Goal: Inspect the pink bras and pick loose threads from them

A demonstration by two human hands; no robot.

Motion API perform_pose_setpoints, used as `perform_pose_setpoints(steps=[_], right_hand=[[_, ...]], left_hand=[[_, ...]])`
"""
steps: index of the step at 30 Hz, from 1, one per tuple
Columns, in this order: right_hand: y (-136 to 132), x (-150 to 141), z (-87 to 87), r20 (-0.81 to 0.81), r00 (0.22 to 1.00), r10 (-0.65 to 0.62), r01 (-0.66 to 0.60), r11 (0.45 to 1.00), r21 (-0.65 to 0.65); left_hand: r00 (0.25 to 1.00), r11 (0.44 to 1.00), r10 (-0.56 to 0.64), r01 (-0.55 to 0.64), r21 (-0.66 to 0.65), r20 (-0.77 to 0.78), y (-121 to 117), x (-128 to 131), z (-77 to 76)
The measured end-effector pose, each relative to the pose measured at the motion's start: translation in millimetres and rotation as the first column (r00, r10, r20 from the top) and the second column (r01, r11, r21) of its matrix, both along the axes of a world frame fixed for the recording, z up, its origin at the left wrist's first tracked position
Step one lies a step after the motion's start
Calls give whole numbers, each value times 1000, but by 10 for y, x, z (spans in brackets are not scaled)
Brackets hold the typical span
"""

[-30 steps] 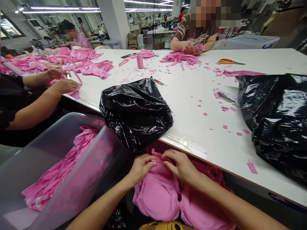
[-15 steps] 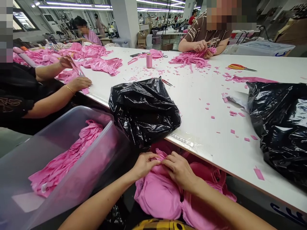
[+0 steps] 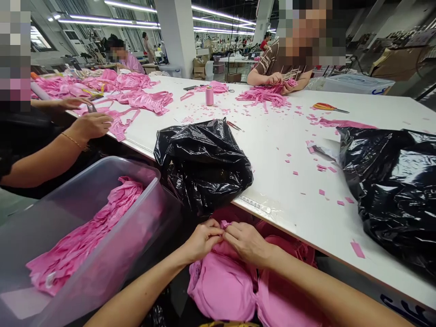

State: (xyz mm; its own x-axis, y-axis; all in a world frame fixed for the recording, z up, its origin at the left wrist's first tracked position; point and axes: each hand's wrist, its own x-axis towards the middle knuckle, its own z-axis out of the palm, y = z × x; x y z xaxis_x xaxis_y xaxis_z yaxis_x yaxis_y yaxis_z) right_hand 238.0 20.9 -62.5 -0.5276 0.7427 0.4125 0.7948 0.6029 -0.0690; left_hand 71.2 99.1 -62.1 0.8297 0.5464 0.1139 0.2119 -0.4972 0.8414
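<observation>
A pink padded garment [image 3: 225, 286] lies in my lap below the edge of the white table [image 3: 272, 150]. My left hand [image 3: 202, 238] and my right hand [image 3: 247, 243] meet at its top edge, fingertips touching. Both pinch a small pink tab of the fabric [image 3: 225, 224] between them. Both hands are closed on the cloth.
A crumpled black plastic bag [image 3: 202, 163] sits on the table edge just above my hands; a larger black bag [image 3: 395, 186] is at the right. A clear plastic bin [image 3: 85, 236] with pink garments stands at my left. A person's arm [image 3: 51, 150] and other workers handle pink pieces; scissors [image 3: 327, 107] lie far off.
My hands have drawn closer together and now pinch a small tab at the garment's top edge. The person at left has shifted their hands on the pink pieces.
</observation>
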Motion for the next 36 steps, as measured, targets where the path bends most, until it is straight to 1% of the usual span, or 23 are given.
perform_pose_setpoints(steps=[1, 3, 5, 6, 7, 9, 11, 13, 15, 17, 19, 21, 22, 23, 24, 26, 27, 29, 31, 33, 36], right_hand=[[9, -8, 26, -9, 1000, 9, -9, 999, 33], [42, -19, 92, -30, 999, 32, -29, 995, 99], [87, -17, 165, -38, 999, 39, -33, 990, 139], [108, -9, 196, -35, 999, 41, -36, 988, 147], [124, 3, 220, -31, 999, 44, -39, 988, 147], [135, 29, 241, -27, 998, 60, -55, 987, 152], [119, 45, 227, -33, 996, 80, -74, 983, 170], [87, 42, 197, -47, 993, 104, -93, 977, 192], [57, 26, 170, -70, 989, 128, -112, 974, 198], [44, 8, 154, -101, 985, 142, -120, 973, 195], [47, -8, 148, -117, 982, 147, -123, 975, 187], [58, -22, 150, -98, 983, 156, -136, 974, 180], [62, -29, 153, -74, 984, 163, -149, 974, 173], [63, -35, 159, -47, 983, 177, -168, 972, 165], [62, -38, 166, -23, 981, 191, -185, 970, 158], [55, -33, 186, -1, 977, 213, -211, 967, 143], [51, -24, 195, -4, 976, 218, -215, 966, 142], [51, 3, 209, -24, 977, 210, -204, 968, 148], [63, 32, 214, -45, 978, 203, -194, 969, 150], [81, 54, 215, -49, 977, 207, -199, 970, 142], [95, 65, 223, -36, 978, 207, -200, 970, 137]], left_hand=[[1000, 1000, 9, -9, -12, -6, 15, -1, 10], [997, 995, 79, -79, -60, 0, 50, 4, 33], [985, 982, 165, -160, -99, 42, 81, 19, 65], [981, 980, 179, -171, -100, 75, 92, 27, 84], [981, 984, 162, -154, -86, 103, 99, 36, 103], [989, 996, 84, -84, -9, 119, 103, 49, 141], [998, 997, -5, 0, 81, 68, 108, 52, 179], [996, 989, -94, 94, 116, -7, 133, 44, 218], [980, 978, -192, 196, 70, -61, 182, 29, 253], [963, 966, -258, 256, -30, -80, 239, 19, 274], [964, 958, -251, 235, -162, -87, 281, 26, 269], [974, 943, -201, 162, -292, -109, 295, 56, 243], [975, 936, -181, 130, -327, -129, 293, 76, 226], [973, 937, -172, 113, -332, -154, 288, 97, 212], [966, 944, -181, 118, -310, -184, 284, 116, 203], [943, 954, -230, 169, -249, -239, 286, 143, 205], [932, 950, -259, 198, -243, -255, 294, 149, 216], [927, 936, -294, 229, -268, -233, 313, 150, 247], [942, 926, -292, 235, -296, -165, 324, 141, 272], [950, 918, -284, 230, -323, -131, 320, 127, 278], [943, 919, -274, 200, -341, -186, 310, 102, 273]])
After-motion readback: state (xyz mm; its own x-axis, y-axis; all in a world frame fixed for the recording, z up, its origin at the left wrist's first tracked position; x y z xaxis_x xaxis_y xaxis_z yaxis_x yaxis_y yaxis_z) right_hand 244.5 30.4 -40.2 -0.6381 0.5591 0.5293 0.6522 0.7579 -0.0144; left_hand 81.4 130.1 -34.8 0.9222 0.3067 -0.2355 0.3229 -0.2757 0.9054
